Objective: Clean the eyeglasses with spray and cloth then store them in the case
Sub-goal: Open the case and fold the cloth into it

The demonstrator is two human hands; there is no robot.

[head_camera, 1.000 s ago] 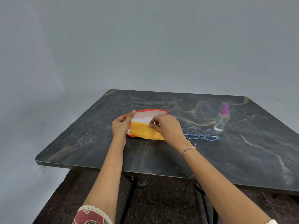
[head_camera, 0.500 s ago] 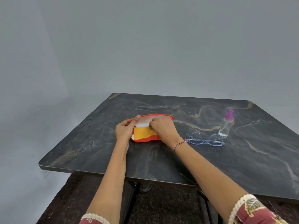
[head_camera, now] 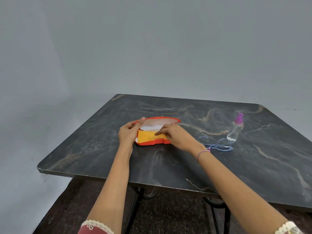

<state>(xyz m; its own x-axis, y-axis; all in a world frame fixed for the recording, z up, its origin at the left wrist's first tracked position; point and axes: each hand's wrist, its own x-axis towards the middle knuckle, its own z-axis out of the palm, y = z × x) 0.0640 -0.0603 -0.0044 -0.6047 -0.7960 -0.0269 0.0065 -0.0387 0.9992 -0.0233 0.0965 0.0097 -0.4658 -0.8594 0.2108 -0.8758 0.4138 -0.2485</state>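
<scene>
Cloth (head_camera: pixel 148 136) inside open case (head_camera: pixel 162 119) | left grip (head_camera: pixel 129 132) pinching case end | right grip (head_camera: pixel 175 135) spread, pressing cloth

Wall (head_camera: pixel 152 48): stood plain grey and bare, softly lit.
Table (head_camera: pixel 168 166): had a dark marble-look top with pale brown veins and rounded corners.
Legs (head_camera: pixel 135 205): were black metal.
Floor (head_camera: pixel 168 215): lay dark brown, speckled.

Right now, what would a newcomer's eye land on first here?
The open orange eyeglass case near the middle of the dark table, with a yellow cloth inside it. The left hand grips the case's left end while the right hand presses on the cloth. To the right lie blue-framed eyeglasses, a purple-capped spray bottle standing just behind them.
</scene>
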